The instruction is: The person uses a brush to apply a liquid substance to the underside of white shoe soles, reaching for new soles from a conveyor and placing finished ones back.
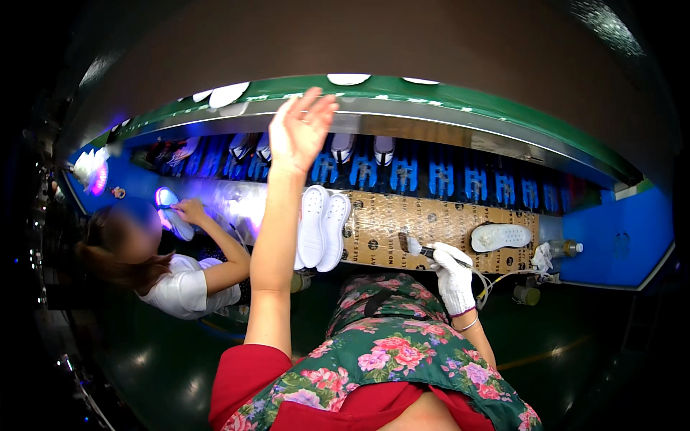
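My left hand (pixel 300 131) is bare, raised high with its fingers spread, reaching up toward the metal rail of the conveyor (pixel 431 118); it holds nothing. My right hand (pixel 453 276), in a white glove, grips a small brush (pixel 417 248) whose bristles point left over the brown cardboard sheet (pixel 431 219) on the bench. A pair of white shoe soles (pixel 322 226) lies side by side at the cardboard's left end, just right of my left forearm. One more white sole (pixel 501 237) rests at the cardboard's right end.
A seated person in a white shirt (pixel 183 287) at my left holds a sole (pixel 171 212) under violet light. Blue racks with shoes (pixel 381 154) run behind the bench. White soles (pixel 228 93) ride the green belt above. A small bottle (pixel 568 248) stands at right.
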The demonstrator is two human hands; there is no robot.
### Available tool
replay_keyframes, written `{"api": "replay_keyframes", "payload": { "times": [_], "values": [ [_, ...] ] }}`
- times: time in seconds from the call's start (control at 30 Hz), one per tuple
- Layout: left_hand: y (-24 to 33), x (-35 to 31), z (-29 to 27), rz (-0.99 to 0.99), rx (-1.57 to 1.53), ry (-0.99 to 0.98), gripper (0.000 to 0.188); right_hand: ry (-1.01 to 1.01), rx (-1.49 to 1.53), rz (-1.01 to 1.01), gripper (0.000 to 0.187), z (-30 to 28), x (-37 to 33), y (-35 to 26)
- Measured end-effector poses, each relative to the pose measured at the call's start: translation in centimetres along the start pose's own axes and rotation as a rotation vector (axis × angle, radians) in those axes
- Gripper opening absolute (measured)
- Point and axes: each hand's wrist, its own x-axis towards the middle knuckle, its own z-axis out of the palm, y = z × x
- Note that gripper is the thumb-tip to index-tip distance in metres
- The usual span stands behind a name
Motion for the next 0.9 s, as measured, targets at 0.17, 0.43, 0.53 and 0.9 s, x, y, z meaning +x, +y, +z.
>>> {"api": "replay_keyframes", "payload": {
  "times": [0.17, 0.43, 0.53, 0.9],
  "values": [
    [11.5, 0.9, -8.1, 1.231, 1.631, 0.678, 0.047, -0.021, 0.022, 0.089, 0.024, 1.5, 0.1, -0.1],
    [13.9, -3.7, -13.7, 1.019, 1.366, 0.193, 0.019, -0.066, -0.059, 0.096, 0.024, 3.0, 0.3, 1.0],
    [11.1, -10.0, -11.6, 1.149, 1.271, 0.269, 0.015, -0.090, -0.092, 0.027, 0.024, 3.6, 0.3, 0.0],
    [3.3, -19.1, -8.1, 0.742, 0.796, 0.427, 0.041, -0.287, 0.133, -0.097, 0.025, 7.2, -0.9, -5.7]
  ]
}}
